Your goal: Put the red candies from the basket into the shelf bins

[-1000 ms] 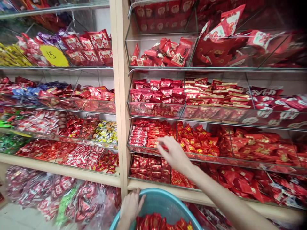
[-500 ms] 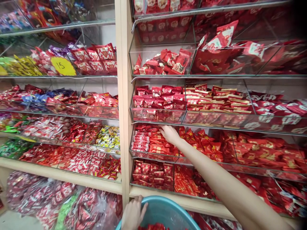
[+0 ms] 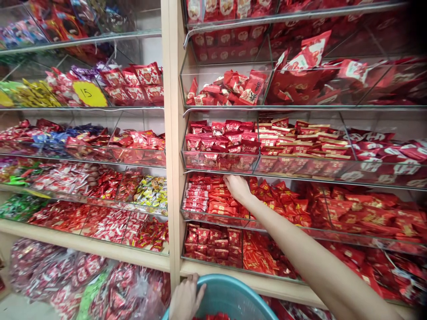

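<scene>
At the bottom of the view my left hand [image 3: 186, 297] grips the near-left rim of a teal plastic basin [image 3: 230, 284], fingers bent over its edge. Small red packets [image 3: 216, 316] lie inside the basin. My right arm stretches across the shelves from the lower right. Its hand [image 3: 237, 188] is inside a glass-fronted shelf compartment, over a stack of red packets with gold print [image 3: 222, 208]. The fingers point to the back and their tips are hidden, so what they hold, if anything, does not show. White-checked red packets [image 3: 196, 198] sit just left of that stack.
Glass shelf fronts [image 3: 283, 163] run above and below my right arm. A wooden upright [image 3: 171, 133] divides the two shelf units. At left hangs a yellow tag [image 3: 89, 93] marked 15. Clear bags of wrapped sweets [image 3: 130, 289] lie below the left shelves.
My right hand has shifted very slightly right within the same compartment. My left hand stays on the basin rim, and the packets look the same.
</scene>
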`<state>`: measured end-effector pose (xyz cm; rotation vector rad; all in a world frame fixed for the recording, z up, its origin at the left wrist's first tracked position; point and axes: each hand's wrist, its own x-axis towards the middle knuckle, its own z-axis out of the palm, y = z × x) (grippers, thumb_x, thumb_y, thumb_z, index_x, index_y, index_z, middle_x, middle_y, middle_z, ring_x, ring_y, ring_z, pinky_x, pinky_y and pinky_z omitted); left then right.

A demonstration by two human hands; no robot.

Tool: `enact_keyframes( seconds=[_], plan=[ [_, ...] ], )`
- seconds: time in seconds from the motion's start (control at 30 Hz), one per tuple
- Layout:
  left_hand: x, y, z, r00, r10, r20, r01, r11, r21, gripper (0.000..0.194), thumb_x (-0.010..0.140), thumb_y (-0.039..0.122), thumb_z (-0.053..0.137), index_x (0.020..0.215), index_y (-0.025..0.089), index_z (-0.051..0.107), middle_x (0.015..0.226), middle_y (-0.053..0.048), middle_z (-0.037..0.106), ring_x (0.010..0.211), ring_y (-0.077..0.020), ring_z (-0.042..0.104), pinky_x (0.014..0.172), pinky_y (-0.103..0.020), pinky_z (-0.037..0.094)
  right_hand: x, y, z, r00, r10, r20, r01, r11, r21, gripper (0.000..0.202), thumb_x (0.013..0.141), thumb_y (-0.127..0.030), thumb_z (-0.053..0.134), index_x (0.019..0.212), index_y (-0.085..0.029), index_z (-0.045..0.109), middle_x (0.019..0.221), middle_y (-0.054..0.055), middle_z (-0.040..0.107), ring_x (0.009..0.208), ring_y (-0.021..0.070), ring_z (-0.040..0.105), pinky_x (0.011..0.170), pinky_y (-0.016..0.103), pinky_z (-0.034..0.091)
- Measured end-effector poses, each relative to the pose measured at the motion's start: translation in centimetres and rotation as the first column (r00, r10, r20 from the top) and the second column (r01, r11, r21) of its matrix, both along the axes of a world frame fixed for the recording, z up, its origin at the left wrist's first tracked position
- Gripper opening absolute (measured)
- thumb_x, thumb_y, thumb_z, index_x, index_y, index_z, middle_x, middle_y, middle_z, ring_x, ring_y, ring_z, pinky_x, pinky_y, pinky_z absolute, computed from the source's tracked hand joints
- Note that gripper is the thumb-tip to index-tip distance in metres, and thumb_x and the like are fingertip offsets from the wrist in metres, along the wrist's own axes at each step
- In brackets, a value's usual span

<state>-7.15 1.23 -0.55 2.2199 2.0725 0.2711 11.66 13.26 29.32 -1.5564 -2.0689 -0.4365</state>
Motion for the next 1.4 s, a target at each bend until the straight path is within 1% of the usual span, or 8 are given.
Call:
enact_keyframes(
  seconds=[0.23,0.37,0.6,0.73,0.87,1.0,1.17,1.4],
  plan=[
    [0.2,-0.2,0.4,1.000,0.007,0.012,-0.007,1.000,-0.001,0.046,0.089,0.047,0.019,0.110,0.022,0.052,0.105,-0.009,0.062,0.094,-0.0200,0.061,0.076,-0.028,0.044,-0.2,-0.8,-0.9,0.993,-0.077,-0.088,0.081,0.996,0.042,0.033,0.092,-0.022,0.028,0.101,-0.015,0.059,0.090,0.011,0.065,0.084,0.0208,0.061,0.068,0.028,0.040],
    [0.2,-0.2,0.4,1.000,0.008,0.011,-0.008,1.000,0.018,0.047,0.089,0.048,0.019,0.109,0.022,0.052,0.102,-0.009,0.063,0.091,-0.0204,0.062,0.075,-0.029,0.044,-0.3,-1.9,-1.7,0.982,-0.028,-0.188,0.048,0.993,0.104,0.027,0.090,-0.022,0.032,0.096,-0.016,0.057,0.090,0.009,0.065,0.086,0.0191,0.058,0.070,0.027,0.038],
    [0.1,-0.2,0.4,0.999,-0.015,-0.034,0.017,0.998,0.052,0.048,0.089,0.048,0.018,0.111,0.021,0.052,0.101,-0.009,0.063,0.089,-0.0219,0.062,0.072,-0.031,0.046,1.5,-6.3,-2.6,0.926,0.226,-0.302,-0.157,0.959,0.235,0.016,0.089,-0.023,0.039,0.083,-0.018,0.053,0.081,0.003,0.061,0.080,0.0173,0.051,0.072,0.027,0.037],
    [0.3,-0.3,0.9,0.999,0.005,-0.046,-0.004,1.000,0.022,0.048,0.089,0.048,0.019,0.110,0.020,0.051,0.101,-0.009,0.063,0.089,-0.0208,0.062,0.071,-0.028,0.045,3.3,-10.7,-3.9,0.854,0.440,-0.277,-0.422,0.898,0.124,0.013,0.087,-0.021,0.042,0.080,-0.020,0.053,0.079,0.001,0.058,0.077,0.0150,0.050,0.070,0.026,0.037],
    [0.7,-0.5,1.6,0.998,0.016,-0.068,-0.017,1.000,-0.005,0.048,0.089,0.049,0.018,0.110,0.019,0.050,0.100,-0.010,0.064,0.088,-0.0214,0.063,0.071,-0.029,0.045,4.4,-14.1,-7.2,0.776,0.604,-0.180,-0.631,0.743,-0.223,0.013,0.086,-0.019,0.044,0.076,-0.020,0.054,0.075,0.000,0.058,0.074,0.0133,0.049,0.068,0.024,0.037],
    [0.8,-0.6,1.8,0.998,0.003,-0.063,-0.003,1.000,-0.008,0.046,0.089,0.050,0.021,0.109,0.020,0.049,0.101,-0.010,0.064,0.085,-0.0213,0.064,0.068,-0.029,0.044,4.9,-15.3,-12.4,0.771,0.628,-0.104,-0.592,0.648,-0.479,0.013,0.083,-0.016,0.045,0.075,-0.019,0.055,0.076,0.001,0.060,0.074,0.0132,0.052,0.068,0.023,0.037],
    [0.8,-0.5,1.4,0.997,-0.002,-0.075,0.005,0.999,0.043,0.046,0.089,0.050,0.020,0.106,0.020,0.050,0.097,-0.010,0.065,0.085,-0.0220,0.064,0.068,-0.030,0.044,5.8,-15.0,-18.2,0.833,0.553,-0.028,-0.460,0.663,-0.591,0.014,0.079,-0.012,0.044,0.075,-0.019,0.055,0.077,0.003,0.062,0.078,0.0158,0.053,0.067,0.024,0.037],
    [0.8,-0.5,1.3,0.997,-0.003,-0.076,0.006,0.999,0.049,0.046,0.090,0.050,0.019,0.105,0.020,0.050,0.096,-0.009,0.065,0.085,-0.0213,0.064,0.068,-0.029,0.044,7.0,-14.0,-22.7,0.871,0.488,-0.044,-0.397,0.651,-0.647,0.017,0.077,-0.011,0.042,0.076,-0.019,0.057,0.079,0.003,0.064,0.080,0.0161,0.055,0.067,0.024,0.036]
  ],
)
